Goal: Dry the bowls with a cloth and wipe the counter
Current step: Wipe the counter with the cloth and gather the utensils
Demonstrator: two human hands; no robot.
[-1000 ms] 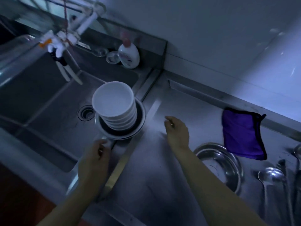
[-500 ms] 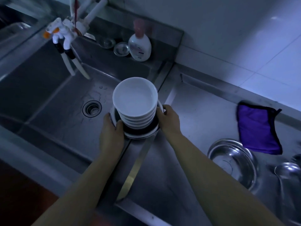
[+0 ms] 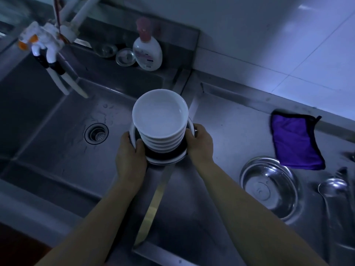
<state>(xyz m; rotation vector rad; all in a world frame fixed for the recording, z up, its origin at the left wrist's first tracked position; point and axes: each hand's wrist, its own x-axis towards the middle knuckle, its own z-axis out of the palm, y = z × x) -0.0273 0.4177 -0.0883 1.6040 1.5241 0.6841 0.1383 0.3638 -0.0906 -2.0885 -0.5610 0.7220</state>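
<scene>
A stack of several white bowls (image 3: 160,116) stands in a wider dark-lined bowl (image 3: 165,157) over the sink's right rim. My left hand (image 3: 130,154) grips the wide bowl's left side, and my right hand (image 3: 200,144) grips its right side. A purple cloth (image 3: 295,141) lies flat on the steel counter (image 3: 226,129) at the right, well away from both hands.
The sink basin (image 3: 57,131) with its drain (image 3: 96,133) is on the left, under a white tap (image 3: 46,43). A soap bottle (image 3: 148,50) stands on the back ledge. A steel bowl (image 3: 269,187) and a ladle (image 3: 332,187) lie on the counter's right.
Both hands moved in from the counter and the sink rim and took hold of the wide bowl under the stack. The stack now sits a little further right.
</scene>
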